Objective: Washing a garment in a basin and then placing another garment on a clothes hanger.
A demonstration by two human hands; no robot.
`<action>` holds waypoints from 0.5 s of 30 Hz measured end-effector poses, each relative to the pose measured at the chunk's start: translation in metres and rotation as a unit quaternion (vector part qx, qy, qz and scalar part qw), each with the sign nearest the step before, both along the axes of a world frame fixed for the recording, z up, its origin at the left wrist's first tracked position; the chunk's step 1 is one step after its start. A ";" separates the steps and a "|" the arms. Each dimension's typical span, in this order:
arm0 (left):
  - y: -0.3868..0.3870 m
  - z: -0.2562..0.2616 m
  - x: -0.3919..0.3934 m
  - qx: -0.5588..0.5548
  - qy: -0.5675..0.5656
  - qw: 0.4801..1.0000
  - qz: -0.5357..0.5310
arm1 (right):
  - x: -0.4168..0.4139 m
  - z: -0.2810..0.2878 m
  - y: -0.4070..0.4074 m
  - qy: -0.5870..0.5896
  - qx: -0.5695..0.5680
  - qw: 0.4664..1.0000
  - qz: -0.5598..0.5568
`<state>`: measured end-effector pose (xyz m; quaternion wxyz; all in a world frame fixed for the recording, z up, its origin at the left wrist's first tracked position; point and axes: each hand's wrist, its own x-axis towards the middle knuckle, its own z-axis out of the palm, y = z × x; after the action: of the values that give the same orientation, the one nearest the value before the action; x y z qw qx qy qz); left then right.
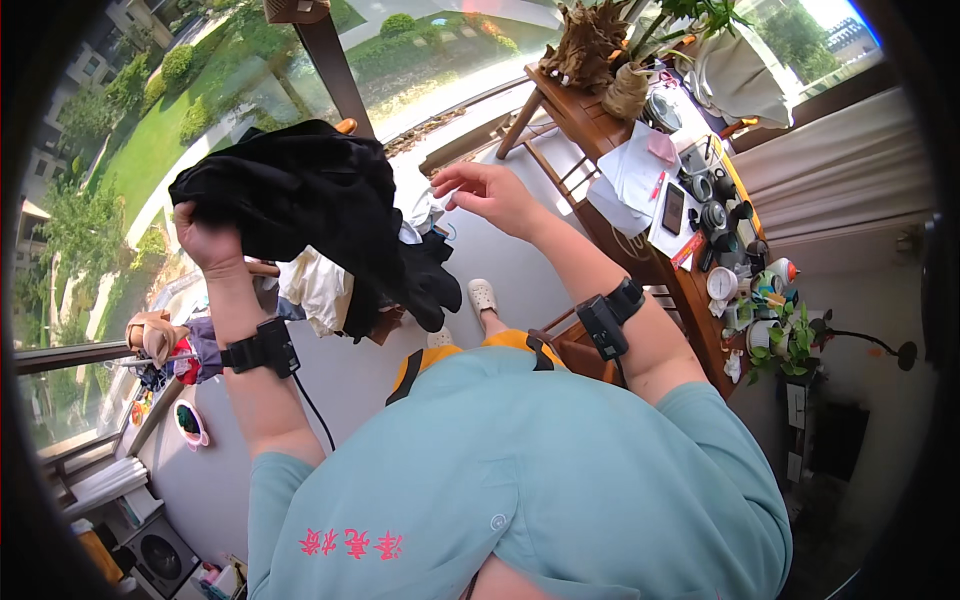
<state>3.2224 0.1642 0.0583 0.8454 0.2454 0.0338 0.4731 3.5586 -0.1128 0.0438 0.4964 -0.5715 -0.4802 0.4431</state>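
A black cloth garment [300, 187] is raised in front of me on the left, and my left hand [208, 236] grips its near left edge. Its folds drape to the right and hang down over other clothing. My right hand [484, 191] is to the right of the garment, apart from it, with fingers loosely bent and nothing in them. Below the black cloth, a cream-coloured garment [319, 289] hangs in part behind it. White cloth [424, 214] and a blue hanger hook [448, 232] show between the garment and my right hand.
On the right, a wooden desk [697, 300] holds papers [626, 176], a smartphone [673, 209], camera lenses and potted plants. A wooden chair [577, 352] is close by my right side. Clothes [199, 349] hang by the left window. A pink-rimmed basin [191, 425] is at lower left.
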 end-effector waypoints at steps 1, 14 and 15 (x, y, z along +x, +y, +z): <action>0.023 -0.009 -0.020 0.007 0.020 0.999 0.025 | 0.012 -0.021 -0.009 -0.016 -0.031 0.999 -0.025; -0.028 -0.183 -0.011 -0.258 0.451 0.854 0.037 | 0.082 -0.164 -0.208 -0.215 -0.363 0.855 -0.302; -0.039 -0.185 0.000 -0.240 0.466 0.852 0.020 | 0.094 -0.179 -0.229 -0.259 -0.368 0.831 -0.326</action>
<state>3.2225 0.1252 -0.1272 0.7537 0.2255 0.5410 0.2974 3.6524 -0.3416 -0.1348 0.2223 -0.9293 -0.1784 0.2347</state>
